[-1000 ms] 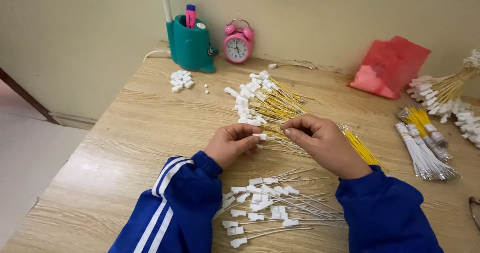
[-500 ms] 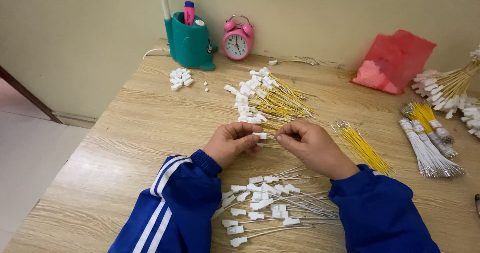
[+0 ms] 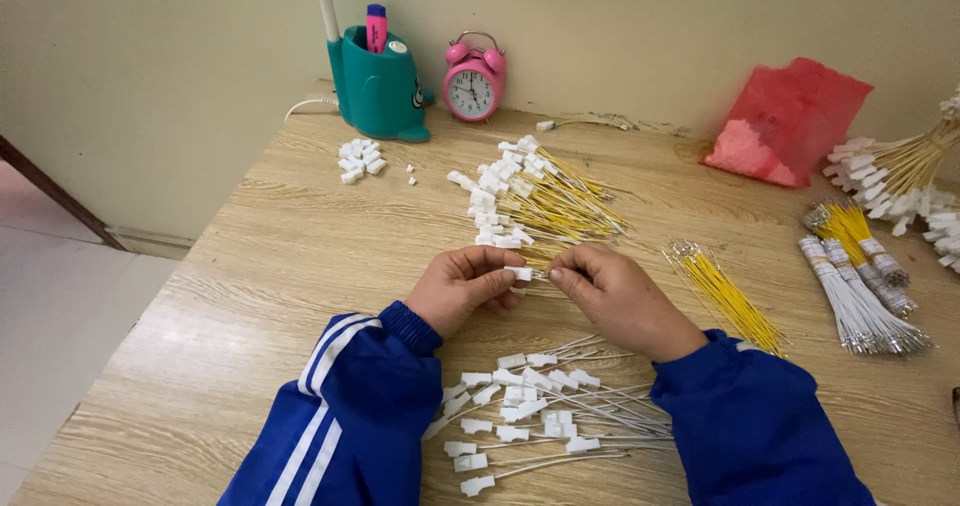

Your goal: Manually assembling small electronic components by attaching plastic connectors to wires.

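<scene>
Head view shows both hands meeting at the middle of the frame over a pale wood-grain table (image 3: 250, 296). The left hand (image 3: 462, 288) pinches a small white plastic connector (image 3: 518, 273) between thumb and fingertips; the right hand (image 3: 612, 296) is closed in a pinch on what looks like a thin wire, its end right at the connector. Whether the wire is already seated cannot be told.

Doing this well seems to call for holding the connector steady and square, keeping the wire straight and gripped close to its tip so it does not buckle.

The connectors are hard, blocky and matte white; the wires are thin and springy. Just above the hands lies a pile of yellow wires with white connectors (image 3: 530, 198), fanned out. At lower centre sits a heap of white wires with connectors (image 3: 540, 406). To the right lies a bundle of bare yellow wires (image 3: 722, 294), and farther right a bundle of white wires (image 3: 860, 306). Loose white connectors (image 3: 358, 158) lie at upper left, near a smooth teal pen holder (image 3: 378, 86) and a glossy pink alarm clock (image 3: 473, 78). A crinkled red plastic bag (image 3: 790, 121) rests at upper right.
</scene>
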